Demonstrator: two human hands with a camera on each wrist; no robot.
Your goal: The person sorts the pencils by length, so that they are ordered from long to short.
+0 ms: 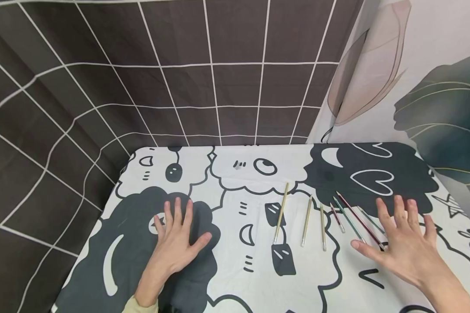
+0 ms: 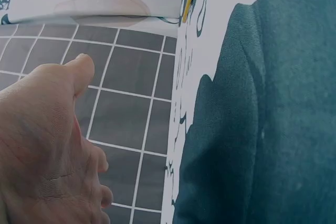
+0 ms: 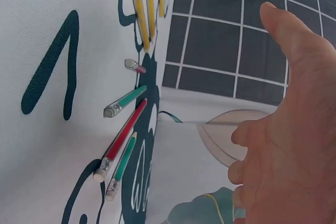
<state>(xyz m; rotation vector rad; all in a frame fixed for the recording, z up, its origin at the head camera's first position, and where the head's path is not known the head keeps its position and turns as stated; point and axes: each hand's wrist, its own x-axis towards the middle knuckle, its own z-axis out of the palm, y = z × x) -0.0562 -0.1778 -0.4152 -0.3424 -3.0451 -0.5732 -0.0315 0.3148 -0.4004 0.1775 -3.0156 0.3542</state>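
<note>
My left hand (image 1: 176,241) hovers palm down with fingers spread over the dark patch on the left of the cloth, holding nothing. On the right, my right hand (image 1: 409,252) is also spread, empty, beside several pencils. Closest to it lie a short green pencil (image 1: 371,219), a long red pencil (image 1: 359,220), a long green pencil (image 1: 349,218) and a short red pencil (image 1: 337,217). Further left are three yellow pencils, a long one (image 1: 281,213), a middle one (image 1: 307,221) and a short one (image 1: 323,228). Pale eraser ends show in the right wrist view.
A black-and-white cartoon-print cloth (image 1: 235,269) covers the table. Behind it and on the left hangs a dark grid-patterned curtain (image 1: 235,87). A pale leaf-print curtain (image 1: 434,39) hangs at the right.
</note>
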